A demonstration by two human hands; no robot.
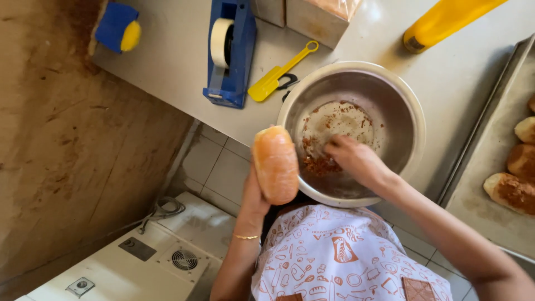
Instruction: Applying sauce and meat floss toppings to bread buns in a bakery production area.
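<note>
My left hand (253, 192) holds a long golden bread roll (275, 164) upright beside the rim of a steel bowl (405, 106). My right hand (356, 160) is inside the bowl with fingers pinched in reddish-brown crumbs (320, 165) at the bottom. A pale dusty patch of crumbs (340, 120) covers the bowl's middle.
A metal tray (479, 184) at the right carries several rolls (510, 192) topped with crumbs. On the grey counter (173, 61) stand a blue tape dispenser (231, 50), a yellow scoop (278, 72), a yellow bottle (446, 19) and boxes (312, 19). White equipment (161, 251) sits on the floor below.
</note>
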